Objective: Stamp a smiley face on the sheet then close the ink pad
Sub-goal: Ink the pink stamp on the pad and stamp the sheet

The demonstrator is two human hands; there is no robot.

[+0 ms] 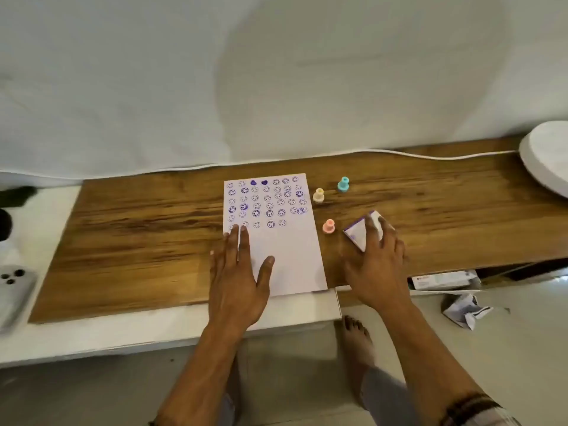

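L hand [238, 272] flat, released on sheet [285, 256]; R hand [376, 259] grip grasping ink pad [358, 232] beneath its fingers.

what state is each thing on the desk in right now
sheet: flat on the wooden board, top half covered in purple stamps, lower half blank
ink pad: under the right hand; open or closed unclear
pink stamp: upright, untouched
yellow stamp: upright, untouched
teal stamp: upright, untouched
left hand: flat on the sheet
right hand: fingers on the ink pad

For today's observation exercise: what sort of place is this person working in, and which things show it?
Probably a home craft corner: a wooden board as desk, white draped cloth behind, pastel stamps like the pink one.
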